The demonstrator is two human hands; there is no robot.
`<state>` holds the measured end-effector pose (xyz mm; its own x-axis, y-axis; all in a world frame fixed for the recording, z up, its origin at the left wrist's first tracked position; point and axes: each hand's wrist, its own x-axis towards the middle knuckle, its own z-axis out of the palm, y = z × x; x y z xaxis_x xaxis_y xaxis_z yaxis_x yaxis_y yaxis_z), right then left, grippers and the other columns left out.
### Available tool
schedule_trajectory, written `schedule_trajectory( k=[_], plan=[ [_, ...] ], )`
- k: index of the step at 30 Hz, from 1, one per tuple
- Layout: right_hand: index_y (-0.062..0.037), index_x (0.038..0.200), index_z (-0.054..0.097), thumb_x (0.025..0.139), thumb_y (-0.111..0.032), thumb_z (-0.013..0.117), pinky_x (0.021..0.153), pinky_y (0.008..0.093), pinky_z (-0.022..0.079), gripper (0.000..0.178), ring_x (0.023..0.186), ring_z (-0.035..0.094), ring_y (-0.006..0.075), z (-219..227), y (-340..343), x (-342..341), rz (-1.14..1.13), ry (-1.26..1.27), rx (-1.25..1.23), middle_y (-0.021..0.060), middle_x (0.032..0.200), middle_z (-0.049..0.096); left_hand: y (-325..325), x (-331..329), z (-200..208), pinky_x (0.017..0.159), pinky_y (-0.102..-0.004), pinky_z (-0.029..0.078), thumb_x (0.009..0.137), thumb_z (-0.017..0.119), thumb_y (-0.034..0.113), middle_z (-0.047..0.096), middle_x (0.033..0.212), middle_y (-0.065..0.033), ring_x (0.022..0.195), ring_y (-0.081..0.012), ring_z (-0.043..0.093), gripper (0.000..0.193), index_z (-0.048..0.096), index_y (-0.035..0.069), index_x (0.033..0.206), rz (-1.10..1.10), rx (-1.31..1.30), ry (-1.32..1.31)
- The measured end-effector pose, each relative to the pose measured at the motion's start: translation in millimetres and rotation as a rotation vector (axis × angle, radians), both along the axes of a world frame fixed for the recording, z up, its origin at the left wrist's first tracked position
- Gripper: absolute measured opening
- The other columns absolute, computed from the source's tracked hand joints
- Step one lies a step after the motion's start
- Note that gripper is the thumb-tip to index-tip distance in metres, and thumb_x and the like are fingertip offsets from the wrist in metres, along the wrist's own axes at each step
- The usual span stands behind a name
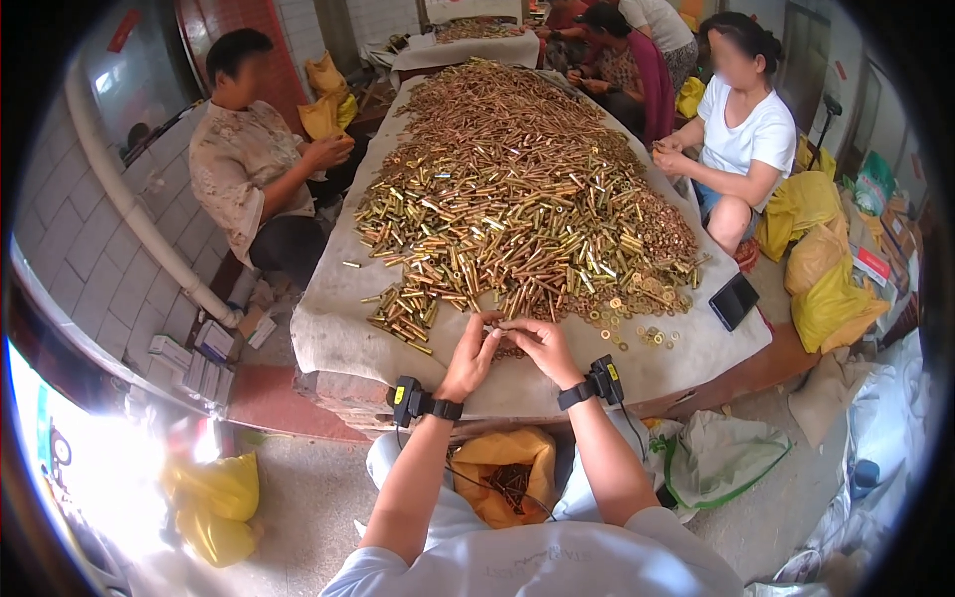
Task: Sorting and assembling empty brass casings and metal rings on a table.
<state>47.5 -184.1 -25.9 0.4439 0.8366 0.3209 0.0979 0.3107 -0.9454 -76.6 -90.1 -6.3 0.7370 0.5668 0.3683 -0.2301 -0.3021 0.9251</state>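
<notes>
We see our left hand (472,353) and right hand (545,350) meeting over the near edge of a cloth-covered table (338,328), fingertips drawn together at one spot; whatever sits between them is too small to make out. Just beyond the fingertips begins a large heap of slim metal pieces (517,189), brass-coloured nearest us and more coppery toward the far edge.

To the right of our right hand, flat rings (654,338) are scattered near the near edge, and a dark flat device (733,301) lies at the right edge. Below the near edge, between our forearms, an open orange bag (527,453) holds dark pieces. Our own fingers hide part of the heap's near side.

The pieces are long and narrow, lying at mixed angles; a loose one (352,265) left of the heap runs roughly left to right.
</notes>
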Motion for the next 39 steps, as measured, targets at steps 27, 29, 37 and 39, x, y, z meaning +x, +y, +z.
schedule_trajectory(
  k=[27, 29, 37, 39],
  plan=[
    [-0.0092, 0.087, 0.064, 0.068, -0.007, 0.068, 0.080, 0.0387, 0.040, 0.019, 0.092, 0.048, 0.0277, 3, -35, 12, -0.574, -0.964, -0.258, 0.0063, 0.092, 0.053, 11, 6, -9, 0.060, -0.0233, 0.051, 0.092, 0.048, 0.005, 0.065, 0.092, -0.0145, 0.072, -0.0159, 0.064, 0.010, 0.043, -0.003, 0.097, 0.071, -0.316, -0.077],
    [-0.0092, 0.086, 0.063, 0.069, -0.010, 0.070, 0.080, 0.0377, 0.040, 0.018, 0.091, 0.048, 0.0264, 6, -34, 9, -0.565, -1.059, -0.246, 0.0051, 0.090, 0.052, 14, 7, -14, 0.062, -0.0237, 0.052, 0.091, 0.049, 0.003, 0.064, 0.090, -0.0136, 0.074, -0.0161, 0.064, 0.009, 0.044, -0.003, 0.096, 0.066, -0.280, -0.068],
    [-0.0029, 0.088, 0.060, 0.076, -0.002, 0.064, 0.069, 0.0278, 0.048, 0.013, 0.076, 0.062, 0.0175, 0, -56, 31, -0.742, -0.612, -0.097, 0.0073, 0.083, 0.064, 18, 9, -22, 0.068, -0.0242, 0.052, 0.087, 0.055, 0.001, 0.063, 0.085, -0.0099, 0.078, -0.0151, 0.064, 0.009, 0.050, -0.004, 0.093, 0.082, -0.229, -0.066],
    [-0.0031, 0.088, 0.060, 0.075, -0.002, 0.064, 0.071, 0.0302, 0.048, 0.014, 0.077, 0.061, 0.0212, 0, -71, 42, -0.790, -0.546, -0.165, 0.0091, 0.084, 0.063, 17, 7, -21, 0.068, -0.0239, 0.052, 0.087, 0.055, 0.001, 0.063, 0.083, -0.0095, 0.077, -0.0147, 0.064, 0.010, 0.050, -0.004, 0.093, 0.082, -0.229, -0.051]
  ],
)
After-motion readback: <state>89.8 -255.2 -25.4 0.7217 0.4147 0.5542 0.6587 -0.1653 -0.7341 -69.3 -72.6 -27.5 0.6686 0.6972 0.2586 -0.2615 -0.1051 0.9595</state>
